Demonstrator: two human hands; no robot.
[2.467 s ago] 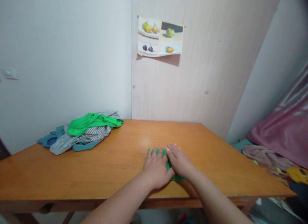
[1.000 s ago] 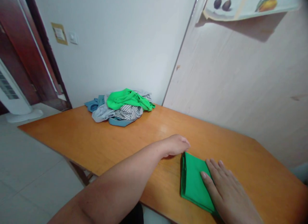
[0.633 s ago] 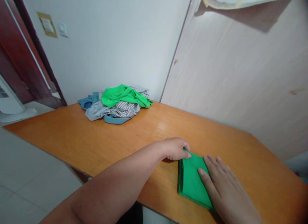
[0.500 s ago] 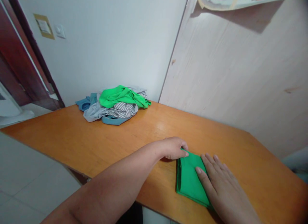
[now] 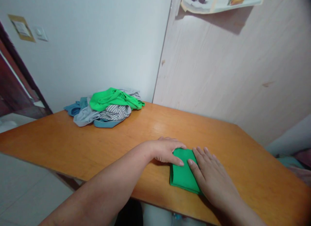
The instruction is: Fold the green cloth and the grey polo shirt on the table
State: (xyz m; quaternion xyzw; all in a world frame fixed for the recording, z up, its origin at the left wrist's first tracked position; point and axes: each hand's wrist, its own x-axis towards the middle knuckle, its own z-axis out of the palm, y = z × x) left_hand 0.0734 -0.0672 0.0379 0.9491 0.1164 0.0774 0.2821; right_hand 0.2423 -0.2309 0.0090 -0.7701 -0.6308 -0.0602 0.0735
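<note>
A green cloth [image 5: 184, 177], folded into a small flat rectangle, lies on the wooden table near its front edge. My left hand [image 5: 167, 150] is at its far left corner, thumb resting on top and index finger along the far edge. The other fingers reach out beyond the cloth, apart from the thumb. Flat across the right side of the cloth lies my right hand [image 5: 211, 175], fingers stretched forward and thumb spread over the top. It hides the cloth's right edge.
A loose heap of clothes, with a bright green garment [image 5: 109, 99] on top and a striped grey one [image 5: 115, 112] below, sits at the table's back left against the wall. The table [image 5: 155, 132] has its front edge close to me. Fabric [image 5: 303, 161] shows beyond the right edge.
My left hand has gone from pinching the cloth's corner to lying open there with the thumb on top. The cloth's left side looks flatter. The view has shifted right.
</note>
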